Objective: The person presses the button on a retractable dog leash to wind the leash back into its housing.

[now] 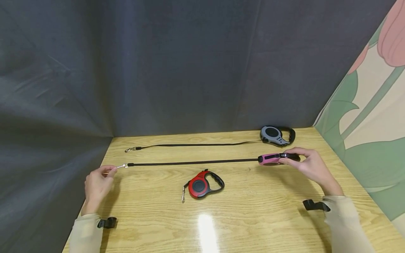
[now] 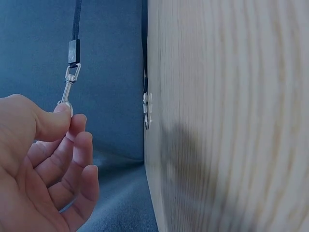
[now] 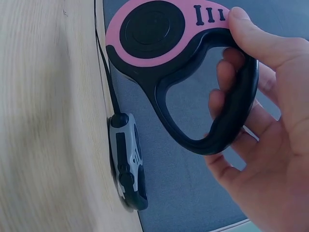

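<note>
My right hand point(image 1: 307, 165) grips the black handle of a pink retractable dog leash point(image 1: 270, 159), fingers curled through its loop in the right wrist view. From its case a black strap point(image 1: 193, 162) runs taut to the left, held above the table. At the far end, my left hand point(image 1: 98, 184) pinches the silver snap hook point(image 2: 68, 92) between thumb and index finger; the other fingers are loosely bent. Behind the strap lies a grey retractable leash point(image 1: 274, 136) with its own strap drawn out to a hook point(image 1: 130, 149). Between the hands, nearer me, rests a red retractable leash point(image 1: 198, 185).
The light wooden table point(image 1: 253, 218) carries all three leashes. A dark grey cloth point(image 1: 190, 70) closes off the back and left side. On the right stands a wall covering with a flower print point(image 1: 373, 133). Each sleeve has a black wrist mount point(image 1: 107, 222).
</note>
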Available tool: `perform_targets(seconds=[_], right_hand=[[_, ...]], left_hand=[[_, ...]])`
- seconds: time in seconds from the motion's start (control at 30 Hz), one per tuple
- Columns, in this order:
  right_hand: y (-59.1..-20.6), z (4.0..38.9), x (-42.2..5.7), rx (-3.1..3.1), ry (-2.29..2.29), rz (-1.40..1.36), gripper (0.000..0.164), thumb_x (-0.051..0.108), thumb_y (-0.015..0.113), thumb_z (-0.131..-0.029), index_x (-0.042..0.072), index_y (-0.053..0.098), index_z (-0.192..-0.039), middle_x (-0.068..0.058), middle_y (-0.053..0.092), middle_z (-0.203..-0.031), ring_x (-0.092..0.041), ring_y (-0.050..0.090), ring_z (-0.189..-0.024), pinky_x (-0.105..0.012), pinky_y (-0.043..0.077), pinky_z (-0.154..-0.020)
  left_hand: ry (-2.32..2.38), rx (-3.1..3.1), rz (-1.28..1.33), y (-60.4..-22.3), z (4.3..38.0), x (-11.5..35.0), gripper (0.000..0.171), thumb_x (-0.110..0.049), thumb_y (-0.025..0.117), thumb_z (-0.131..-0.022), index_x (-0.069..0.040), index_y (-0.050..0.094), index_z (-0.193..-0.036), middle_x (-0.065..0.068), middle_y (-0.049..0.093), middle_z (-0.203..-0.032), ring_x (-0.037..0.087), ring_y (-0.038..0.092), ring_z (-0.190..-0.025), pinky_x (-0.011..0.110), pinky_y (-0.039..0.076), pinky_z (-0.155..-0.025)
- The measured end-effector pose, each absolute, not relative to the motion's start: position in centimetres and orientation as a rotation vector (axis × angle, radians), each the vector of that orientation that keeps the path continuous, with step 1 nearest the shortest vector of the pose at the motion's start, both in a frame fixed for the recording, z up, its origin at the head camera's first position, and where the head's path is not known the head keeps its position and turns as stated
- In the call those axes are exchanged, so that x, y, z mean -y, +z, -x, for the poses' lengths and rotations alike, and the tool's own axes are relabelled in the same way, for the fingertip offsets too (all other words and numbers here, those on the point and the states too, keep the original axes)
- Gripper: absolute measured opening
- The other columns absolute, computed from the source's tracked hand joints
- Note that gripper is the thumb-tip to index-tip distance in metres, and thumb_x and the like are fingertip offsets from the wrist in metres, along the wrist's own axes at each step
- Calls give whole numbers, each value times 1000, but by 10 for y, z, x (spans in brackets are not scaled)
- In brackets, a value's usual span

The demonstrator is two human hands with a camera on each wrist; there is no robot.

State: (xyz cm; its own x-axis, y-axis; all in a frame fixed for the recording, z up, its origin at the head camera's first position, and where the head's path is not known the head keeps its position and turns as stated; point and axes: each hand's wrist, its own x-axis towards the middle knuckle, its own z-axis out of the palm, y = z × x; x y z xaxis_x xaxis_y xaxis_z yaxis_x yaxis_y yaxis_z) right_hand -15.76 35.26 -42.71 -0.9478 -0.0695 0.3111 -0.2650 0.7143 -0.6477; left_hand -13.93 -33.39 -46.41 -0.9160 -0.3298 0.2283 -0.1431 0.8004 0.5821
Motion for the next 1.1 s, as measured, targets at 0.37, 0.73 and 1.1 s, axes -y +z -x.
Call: perform_targets(seconds=[0.37, 0.73, 1.1], right_hand=[[-432, 160, -339, 2641, 1075, -362, 24, 19, 95, -82, 12, 85, -103, 11, 79, -102, 18, 60, -96, -7, 41, -90], [-434, 157, -327, 2651, 1078, -409, 21, 20, 95, -82, 18, 85, -100, -6, 81, -101, 12, 62, -95, -12, 45, -90], [-438, 156, -315, 2611, 990, -475, 22, 18, 96, -79, 13, 85, -98, -5, 81, -99, 12, 63, -94, -7, 44, -89]], left_hand=[[-853, 2707, -295, -465, 145, 323, 20, -19, 70, -103, -3, 80, -110, 20, 80, -95, 24, 69, -74, 33, 43, -62], [-860, 2706, -228, -465, 143, 314, 16, -18, 73, -101, -5, 80, -105, 18, 79, -96, 24, 72, -77, 31, 46, -64], [-858, 2707, -130, -464, 142, 305, 16, -20, 73, -102, -7, 80, -105, 16, 80, -98, 21, 72, -76, 33, 47, -65]])
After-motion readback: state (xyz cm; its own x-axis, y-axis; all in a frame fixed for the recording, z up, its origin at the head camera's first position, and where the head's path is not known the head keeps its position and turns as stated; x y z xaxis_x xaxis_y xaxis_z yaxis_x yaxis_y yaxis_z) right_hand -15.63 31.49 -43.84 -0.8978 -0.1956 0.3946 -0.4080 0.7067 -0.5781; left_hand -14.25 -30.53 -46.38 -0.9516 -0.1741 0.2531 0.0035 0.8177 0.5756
